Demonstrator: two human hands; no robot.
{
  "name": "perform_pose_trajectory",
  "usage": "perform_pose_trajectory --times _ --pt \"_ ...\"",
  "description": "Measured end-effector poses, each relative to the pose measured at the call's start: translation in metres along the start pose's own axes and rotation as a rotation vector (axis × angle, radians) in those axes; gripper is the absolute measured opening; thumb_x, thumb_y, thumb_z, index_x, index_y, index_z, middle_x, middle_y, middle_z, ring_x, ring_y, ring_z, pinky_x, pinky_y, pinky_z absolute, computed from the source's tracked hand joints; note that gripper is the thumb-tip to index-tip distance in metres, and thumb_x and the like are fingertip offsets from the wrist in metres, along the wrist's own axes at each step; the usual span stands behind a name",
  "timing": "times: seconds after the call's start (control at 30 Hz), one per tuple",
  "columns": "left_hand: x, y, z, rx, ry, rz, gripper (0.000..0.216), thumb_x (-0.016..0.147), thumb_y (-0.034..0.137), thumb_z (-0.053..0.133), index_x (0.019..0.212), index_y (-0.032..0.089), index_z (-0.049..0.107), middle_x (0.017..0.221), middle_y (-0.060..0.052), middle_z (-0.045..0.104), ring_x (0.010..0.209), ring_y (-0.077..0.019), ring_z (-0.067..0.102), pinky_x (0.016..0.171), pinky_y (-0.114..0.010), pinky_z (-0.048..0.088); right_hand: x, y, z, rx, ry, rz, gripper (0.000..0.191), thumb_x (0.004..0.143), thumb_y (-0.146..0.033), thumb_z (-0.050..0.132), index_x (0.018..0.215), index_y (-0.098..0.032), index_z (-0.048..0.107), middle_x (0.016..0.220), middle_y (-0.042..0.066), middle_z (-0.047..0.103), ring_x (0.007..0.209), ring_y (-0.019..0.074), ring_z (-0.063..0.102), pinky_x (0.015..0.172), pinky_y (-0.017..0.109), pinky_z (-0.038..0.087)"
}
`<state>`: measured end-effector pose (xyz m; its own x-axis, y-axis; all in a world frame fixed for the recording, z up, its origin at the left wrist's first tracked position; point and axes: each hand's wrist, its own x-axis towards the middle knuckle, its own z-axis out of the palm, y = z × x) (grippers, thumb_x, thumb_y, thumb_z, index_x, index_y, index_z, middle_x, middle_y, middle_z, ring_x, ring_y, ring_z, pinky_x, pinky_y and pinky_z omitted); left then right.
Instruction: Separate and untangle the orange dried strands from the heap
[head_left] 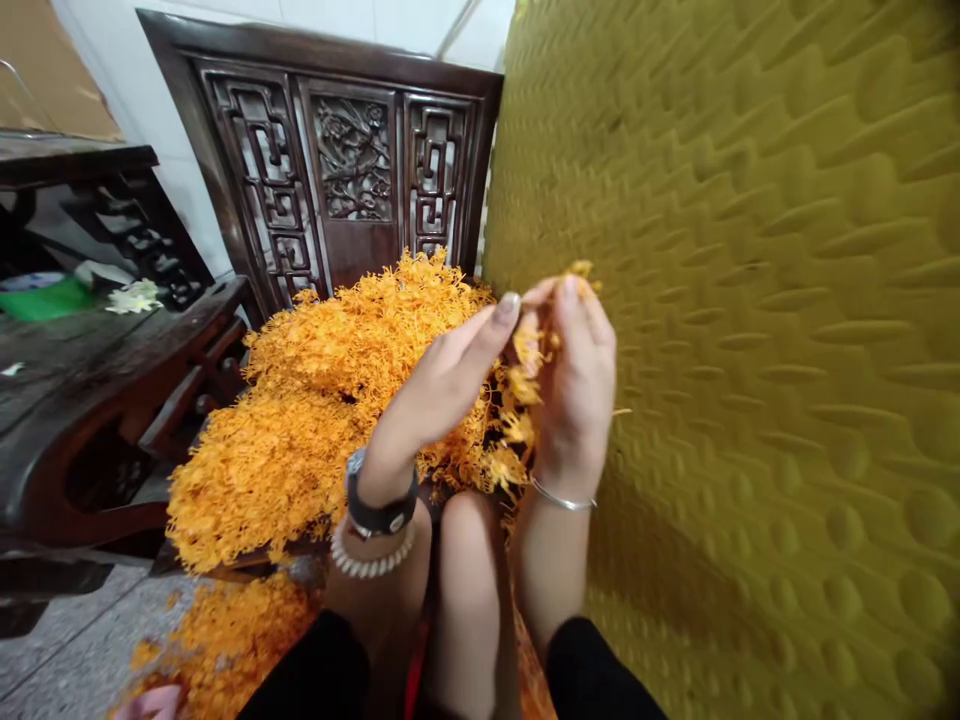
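Note:
Both hands are raised close together in front of the yellow padded surface. My left hand (450,375), with a watch (379,495) and a beaded bracelet on its wrist, has its thumb and fingers closed at the upper end of a strand of orange artificial flowers (519,425). My right hand (581,370), wearing a thin silver bangle (564,497), is closed around the same strand, with orange bits showing above its fingertips. The strand hangs down between the hands. Behind them lies a large heap of orange flowers (352,360) on a dark wooden seat.
A carved dark wood chair back (352,150) stands behind the heap. The yellow textured padding (735,330) fills the right side. At left, a dark wooden table (67,370) holds a green item (49,298) and a white flower (135,296). More orange pieces (240,640) lie below on the floor.

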<state>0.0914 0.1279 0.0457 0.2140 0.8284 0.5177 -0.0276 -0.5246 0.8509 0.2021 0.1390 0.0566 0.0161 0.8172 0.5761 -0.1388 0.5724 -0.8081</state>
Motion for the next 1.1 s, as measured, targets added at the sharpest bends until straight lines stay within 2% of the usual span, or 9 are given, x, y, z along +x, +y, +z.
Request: perform_pose_trajectory --times 0.23,0.37,0.47,0.57,0.73,0.8,0.9,0.97,1.1 --pt "0.011 -0.047 -0.020 -0.136 0.035 0.015 0.044 0.088 0.042 0.045 0.123 0.017 0.050 0.126 -0.009 0.054 0.120 -0.0214 0.047 0.099 -0.034 0.038 0.017 0.051 0.024 -0.104 -0.062 -0.031 0.027 0.086 -0.040 0.047 0.088 -0.021 0.067 0.086 0.001 0.064 0.081 0.0123 0.057 0.079 0.029 0.045" --pt "-0.008 -0.068 -0.040 -0.130 -0.105 -0.151 0.038 0.079 0.043 0.059 0.106 0.016 0.059 0.093 -0.006 0.064 0.081 -0.0167 0.059 0.067 -0.026 0.047 0.016 0.063 0.026 -0.226 -0.097 -0.039 0.025 0.084 -0.038 0.053 0.089 -0.022 0.071 0.100 0.002 0.065 0.101 0.0151 0.055 0.098 0.035 0.037" --pt "-0.013 -0.072 -0.044 -0.092 -0.157 -0.152 0.025 0.077 0.042 0.061 0.079 0.016 0.063 0.071 -0.001 0.060 0.066 -0.0132 0.054 0.063 -0.025 0.045 0.010 0.061 0.020 -0.244 -0.133 0.012 0.031 0.086 -0.040 0.047 0.100 -0.022 0.068 0.109 0.003 0.064 0.111 0.0162 0.053 0.102 0.038 0.036" --pt "-0.013 -0.068 -0.041 -0.185 -0.075 -0.131 0.018 0.078 0.036 0.060 0.077 0.018 0.064 0.074 0.000 0.062 0.070 -0.0127 0.056 0.069 -0.026 0.046 -0.018 0.059 0.007 -0.256 -0.046 0.078 0.039 0.088 -0.043 0.042 0.119 -0.024 0.057 0.125 0.005 0.057 0.118 0.0175 0.050 0.103 0.038 0.037" --pt "-0.014 -0.062 -0.041 -0.337 0.148 -0.158 0.019 0.083 0.035 0.054 0.084 0.020 0.066 0.083 -0.003 0.067 0.071 -0.0122 0.060 0.062 -0.023 0.046 -0.115 0.090 -0.023 -0.218 0.040 0.169 0.059 0.083 -0.047 0.048 0.136 -0.026 0.033 0.143 0.008 0.037 0.128 0.0222 0.040 0.106 0.041 0.034" --pt "-0.016 -0.060 -0.044 -0.354 0.198 -0.167 0.022 0.084 0.036 0.052 0.085 0.019 0.066 0.083 -0.004 0.067 0.069 -0.0125 0.061 0.062 -0.024 0.046 -0.151 0.109 -0.033 -0.292 -0.011 0.293 0.065 0.077 -0.043 0.059 0.135 -0.024 0.035 0.137 0.011 0.044 0.118 0.0225 0.050 0.099 0.039 0.040" --pt "-0.018 -0.060 -0.048 -0.344 0.254 -0.184 0.022 0.084 0.037 0.053 0.086 0.019 0.066 0.083 -0.004 0.067 0.066 -0.0124 0.060 0.058 -0.023 0.043 -0.179 0.126 -0.051 -0.519 -0.056 0.417 0.026 0.079 -0.039 0.058 0.091 -0.017 0.064 0.090 0.008 0.065 0.083 0.0191 0.060 0.079 0.032 0.047" --pt "-0.019 -0.059 -0.050 -0.358 0.312 -0.171 0.022 0.084 0.038 0.053 0.086 0.020 0.065 0.080 -0.003 0.065 0.063 -0.0118 0.059 0.055 -0.023 0.041 -0.182 0.126 -0.064 -0.608 0.016 0.404 0.034 0.081 -0.043 0.052 0.061 -0.015 0.057 0.062 0.003 0.057 0.062 0.0142 0.053 0.061 0.026 0.042" --pt "-0.020 -0.058 -0.058 -0.449 0.503 -0.052 0.023 0.084 0.041 0.053 0.079 0.019 0.059 0.066 0.002 0.053 0.053 -0.0078 0.048 0.048 -0.021 0.033 -0.181 0.112 -0.090 -0.675 0.168 0.379 0.048 0.080 -0.055 0.047 0.050 -0.017 0.041 0.049 -0.003 0.035 0.047 0.0084 0.033 0.048 0.024 0.028"
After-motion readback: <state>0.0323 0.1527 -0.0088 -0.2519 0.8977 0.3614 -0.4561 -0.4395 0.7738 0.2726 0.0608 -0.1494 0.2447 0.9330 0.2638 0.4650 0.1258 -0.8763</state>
